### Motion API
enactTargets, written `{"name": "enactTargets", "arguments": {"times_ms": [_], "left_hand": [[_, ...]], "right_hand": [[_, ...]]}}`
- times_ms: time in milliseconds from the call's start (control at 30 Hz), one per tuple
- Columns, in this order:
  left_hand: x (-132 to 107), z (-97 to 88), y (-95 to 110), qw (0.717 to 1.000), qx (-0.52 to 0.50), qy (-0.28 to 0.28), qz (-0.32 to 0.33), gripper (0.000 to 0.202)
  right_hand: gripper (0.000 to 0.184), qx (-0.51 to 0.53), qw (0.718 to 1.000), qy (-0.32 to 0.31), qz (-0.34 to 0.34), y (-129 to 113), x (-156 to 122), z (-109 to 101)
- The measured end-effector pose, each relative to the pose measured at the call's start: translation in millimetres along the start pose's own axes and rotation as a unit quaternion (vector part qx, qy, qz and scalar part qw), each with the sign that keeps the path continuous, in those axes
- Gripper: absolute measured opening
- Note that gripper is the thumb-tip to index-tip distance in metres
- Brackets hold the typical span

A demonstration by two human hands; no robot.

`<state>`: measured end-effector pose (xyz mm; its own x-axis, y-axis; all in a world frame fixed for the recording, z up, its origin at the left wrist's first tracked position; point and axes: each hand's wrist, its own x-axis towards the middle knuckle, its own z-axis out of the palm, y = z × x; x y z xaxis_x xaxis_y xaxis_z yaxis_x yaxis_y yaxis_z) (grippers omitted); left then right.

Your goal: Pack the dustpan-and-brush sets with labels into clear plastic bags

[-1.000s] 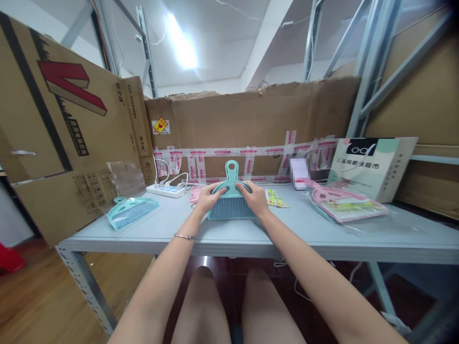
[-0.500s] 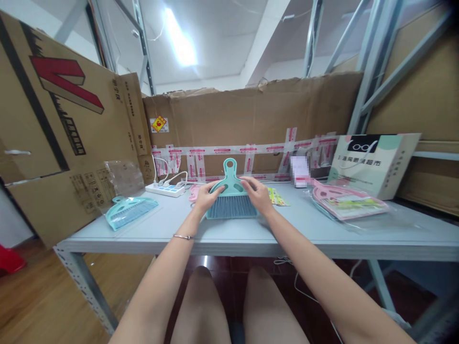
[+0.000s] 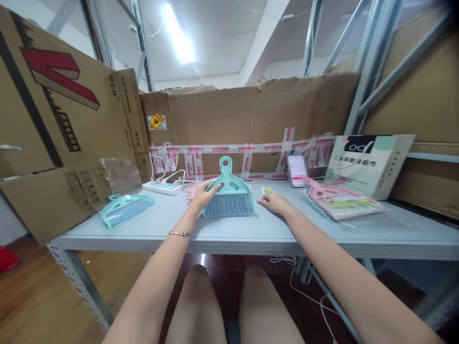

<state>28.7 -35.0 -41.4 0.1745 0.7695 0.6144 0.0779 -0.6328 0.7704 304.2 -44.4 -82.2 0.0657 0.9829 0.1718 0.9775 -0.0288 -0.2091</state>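
My left hand (image 3: 205, 197) grips the left edge of a mint-green dustpan (image 3: 225, 180), its thumb on the front. A matching hand brush with grey-blue bristles (image 3: 228, 205) is nested in the pan. The set stands upright on the table, handle with hanging hole at the top. To its right, my right hand (image 3: 276, 204) is low over the tabletop, free of the dustpan, fingers reaching left and slightly bent. Just behind that hand, yellow-green printed cards (image 3: 267, 190) are partly hidden by it. A pink piece (image 3: 191, 191) shows behind my left hand.
At left lies a bagged mint dustpan set (image 3: 127, 210). A power strip (image 3: 163, 188) with plugged cables sits at the back. On the right are a phone (image 3: 297, 171), bagged pink dustpan sets (image 3: 344, 200) and a printed box (image 3: 369, 165). Cardboard (image 3: 233, 114) walls the back.
My right hand has let go of the dustpan's right side and moved right and down, over the printed cards. My left hand still holds the dustpan. The view has shifted slightly.
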Motion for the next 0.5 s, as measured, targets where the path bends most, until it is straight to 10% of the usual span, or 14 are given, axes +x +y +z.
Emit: {"name": "enactTargets", "arguments": {"times_ms": [500], "left_hand": [[0, 0.3, -3, 1.000, 0.005, -0.007, -0.004, 0.039]], "right_hand": [[0.026, 0.117, 0.992, -0.003, -0.052, 21, -11, -3]]}}
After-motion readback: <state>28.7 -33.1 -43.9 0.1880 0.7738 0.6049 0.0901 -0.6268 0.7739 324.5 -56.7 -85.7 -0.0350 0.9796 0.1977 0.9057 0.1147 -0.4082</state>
